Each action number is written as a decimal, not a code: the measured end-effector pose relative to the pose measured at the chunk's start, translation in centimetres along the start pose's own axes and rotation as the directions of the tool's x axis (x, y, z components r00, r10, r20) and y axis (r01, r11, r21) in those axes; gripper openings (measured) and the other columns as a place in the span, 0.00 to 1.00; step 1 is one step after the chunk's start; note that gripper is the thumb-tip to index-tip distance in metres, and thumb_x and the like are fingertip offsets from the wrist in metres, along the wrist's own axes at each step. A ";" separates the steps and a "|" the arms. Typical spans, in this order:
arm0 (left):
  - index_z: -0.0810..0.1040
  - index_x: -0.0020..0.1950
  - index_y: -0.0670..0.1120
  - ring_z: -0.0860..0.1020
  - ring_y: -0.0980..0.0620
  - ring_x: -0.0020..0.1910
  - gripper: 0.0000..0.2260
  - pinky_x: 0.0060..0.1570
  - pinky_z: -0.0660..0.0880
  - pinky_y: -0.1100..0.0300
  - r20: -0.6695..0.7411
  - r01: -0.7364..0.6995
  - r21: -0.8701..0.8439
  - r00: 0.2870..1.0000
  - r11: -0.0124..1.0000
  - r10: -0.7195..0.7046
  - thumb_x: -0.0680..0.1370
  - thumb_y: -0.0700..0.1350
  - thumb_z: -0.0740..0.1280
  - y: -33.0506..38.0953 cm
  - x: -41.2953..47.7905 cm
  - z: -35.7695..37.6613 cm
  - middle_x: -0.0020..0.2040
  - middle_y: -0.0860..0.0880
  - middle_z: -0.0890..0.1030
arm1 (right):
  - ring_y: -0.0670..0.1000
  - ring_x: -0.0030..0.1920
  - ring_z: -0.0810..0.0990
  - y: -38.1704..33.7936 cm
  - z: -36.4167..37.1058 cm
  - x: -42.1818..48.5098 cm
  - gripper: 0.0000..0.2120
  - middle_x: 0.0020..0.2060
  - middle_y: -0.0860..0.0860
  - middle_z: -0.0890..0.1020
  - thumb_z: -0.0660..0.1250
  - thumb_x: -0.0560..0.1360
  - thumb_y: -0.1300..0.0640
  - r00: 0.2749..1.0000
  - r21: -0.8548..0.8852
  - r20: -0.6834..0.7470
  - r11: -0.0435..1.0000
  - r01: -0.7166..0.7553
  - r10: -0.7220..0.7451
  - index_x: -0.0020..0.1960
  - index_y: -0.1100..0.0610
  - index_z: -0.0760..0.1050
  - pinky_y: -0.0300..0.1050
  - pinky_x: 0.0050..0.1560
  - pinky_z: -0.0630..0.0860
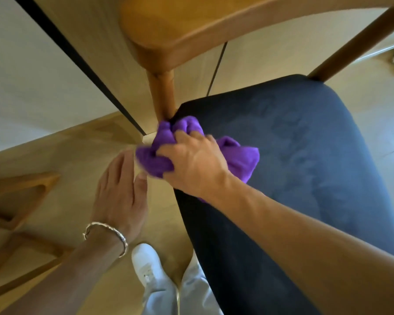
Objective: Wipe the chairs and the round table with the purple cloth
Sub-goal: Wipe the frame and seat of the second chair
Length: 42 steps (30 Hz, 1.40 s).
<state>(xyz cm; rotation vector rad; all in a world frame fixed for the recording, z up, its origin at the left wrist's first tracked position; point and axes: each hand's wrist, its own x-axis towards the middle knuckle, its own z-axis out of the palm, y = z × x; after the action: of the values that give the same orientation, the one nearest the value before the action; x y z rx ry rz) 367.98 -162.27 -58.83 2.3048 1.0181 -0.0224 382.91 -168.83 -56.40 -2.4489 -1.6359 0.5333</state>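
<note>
Over wood floor (66,155), right hand (196,164) grips purple cloth (241,158) on chair seat (305,155), left hand (121,192) flat, empty.

Dark chair seat (305,167), bunched purple cloth (241,158) on its corner beside a wooden post (163,94), white shoe (147,264) on wood floor (66,155)

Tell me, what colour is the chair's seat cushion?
Dark navy blue seat cushion, seen best in the head view.

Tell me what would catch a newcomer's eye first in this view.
The bright purple cloth, bunched in the right hand at the back corner of the dark chair seat, beside the wooden post. Next, the left hand, open with a silver bracelet on its wrist, hovers off the seat's left edge above the floor.
</note>
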 end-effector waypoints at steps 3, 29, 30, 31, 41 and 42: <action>0.51 0.77 0.47 0.57 0.49 0.73 0.31 0.70 0.55 0.55 0.005 0.001 -0.032 1.000 0.999 -0.001 0.76 0.58 0.43 0.3 1.1 -0.6 0.76 0.46 0.58 | 0.55 0.61 0.71 4.4 -2.4 0.1 0.18 0.61 0.50 0.73 0.64 0.74 0.45 0.996 -0.004 0.079 0.999 -0.045 0.046 0.64 0.43 0.72 0.52 0.57 0.73; 0.52 0.77 0.48 0.57 0.52 0.74 0.27 0.71 0.60 0.51 0.066 -0.264 -0.104 0.960 0.959 0.271 0.79 0.55 0.45 7.9 4.6 2.7 0.75 0.47 0.59 | 0.63 0.57 0.76 17.7 -5.3 -3.6 0.21 0.57 0.58 0.78 0.67 0.72 0.48 0.766 0.135 -0.136 0.778 -0.614 0.628 0.65 0.45 0.74 0.54 0.56 0.74; 0.53 0.76 0.47 0.58 0.51 0.74 0.27 0.71 0.59 0.52 0.063 -0.269 -0.103 0.959 0.958 0.276 0.79 0.55 0.46 8.4 4.9 3.1 0.75 0.46 0.60 | 0.62 0.55 0.77 15.1 -4.0 -3.8 0.20 0.55 0.56 0.78 0.67 0.71 0.47 0.835 0.090 -0.137 0.846 -0.526 0.533 0.63 0.44 0.75 0.53 0.53 0.75; 0.54 0.76 0.46 0.58 0.50 0.74 0.27 0.71 0.58 0.54 0.054 -0.275 -0.104 0.958 0.956 0.282 0.79 0.55 0.46 8.8 5.2 3.4 0.75 0.45 0.61 | 0.61 0.51 0.78 12.6 -2.8 -4.1 0.18 0.52 0.55 0.79 0.68 0.70 0.47 0.900 0.069 -0.163 0.915 -0.398 0.404 0.60 0.43 0.77 0.53 0.49 0.75; 0.49 0.77 0.49 0.51 0.55 0.75 0.24 0.70 0.47 0.62 0.141 -0.270 -0.006 0.953 0.963 0.268 0.81 0.52 0.48 14.3 8.7 5.1 0.77 0.49 0.54 | 0.60 0.65 0.71 24.6 -7.0 -5.1 0.24 0.65 0.56 0.72 0.67 0.71 0.48 0.857 0.066 -0.255 0.892 -0.447 0.448 0.68 0.42 0.71 0.52 0.62 0.71; 0.48 0.77 0.49 0.50 0.54 0.75 0.25 0.71 0.46 0.58 0.151 -0.280 0.018 0.950 0.960 0.274 0.81 0.53 0.47 15.4 8.9 5.9 0.77 0.49 0.52 | 0.60 0.63 0.72 27.0 -7.6 -5.9 0.24 0.64 0.56 0.74 0.68 0.70 0.49 0.774 0.148 -0.267 0.818 -0.555 0.574 0.66 0.42 0.72 0.50 0.61 0.70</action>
<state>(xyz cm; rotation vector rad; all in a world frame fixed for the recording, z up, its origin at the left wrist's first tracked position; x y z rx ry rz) 385.91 -167.53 -57.78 2.4219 0.6189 -0.0986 406.98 -184.36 -56.58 -2.7883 -0.7342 0.2401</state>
